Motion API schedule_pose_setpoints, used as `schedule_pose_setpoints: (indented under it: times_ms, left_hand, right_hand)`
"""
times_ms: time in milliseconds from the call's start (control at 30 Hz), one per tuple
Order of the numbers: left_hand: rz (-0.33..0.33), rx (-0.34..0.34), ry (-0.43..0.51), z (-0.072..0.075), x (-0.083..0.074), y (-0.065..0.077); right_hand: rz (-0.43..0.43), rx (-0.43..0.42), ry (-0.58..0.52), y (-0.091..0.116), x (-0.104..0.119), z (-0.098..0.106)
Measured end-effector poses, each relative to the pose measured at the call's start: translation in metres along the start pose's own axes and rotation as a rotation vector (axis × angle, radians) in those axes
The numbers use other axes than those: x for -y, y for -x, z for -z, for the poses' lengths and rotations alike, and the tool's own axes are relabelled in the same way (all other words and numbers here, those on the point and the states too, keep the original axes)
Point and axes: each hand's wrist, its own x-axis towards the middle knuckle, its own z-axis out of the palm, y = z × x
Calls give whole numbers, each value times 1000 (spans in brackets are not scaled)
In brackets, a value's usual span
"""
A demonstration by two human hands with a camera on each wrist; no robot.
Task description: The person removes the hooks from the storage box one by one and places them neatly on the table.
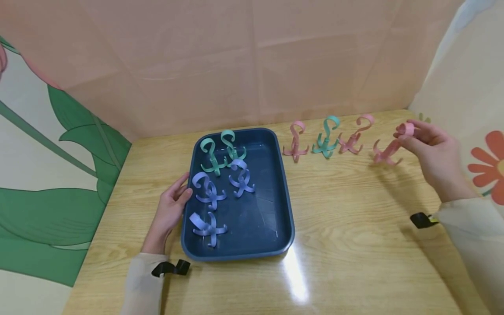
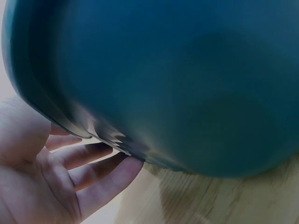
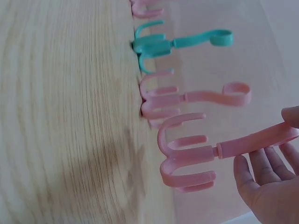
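At the tray's left side, my left hand holds the rim of a dark blue tray, thumb over the edge and fingers along the outer wall. In the left wrist view, the fingers lie against that wall. My right hand pinches a pink multi-prong hook by its curved top, at the far right. In the right wrist view, the prongs of this pink hook hang over the table, above their shadow. Inside the tray stand green hooks and purple hooks, mostly along its left half.
Right of the tray, a row of hooks stands near the back of the wooden table: a pink hook, a teal hook and another pink hook. A pink cloth hangs behind. A flower-printed wall borders the right.
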Motion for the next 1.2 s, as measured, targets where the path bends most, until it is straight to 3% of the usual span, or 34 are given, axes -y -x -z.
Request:
schedule_pose_setpoints:
  times_ms: [200,467,800,1200]
  left_hand:
    - [-8,-3,-2,0,0,0]
    - [-22,-8,-12,1,1,-1]
    - [-31,-6,1,-1,3,0]
    - [-38,-17,12,-2,3,-2]
  right_hand:
    - [-18,12,-22,-13,-4,7]
    - [20,14,-112,-29,-10,11]
    - [-7,-36,-182,-45,-20,11]
    - [2,-46,-171,-55,-26,6]
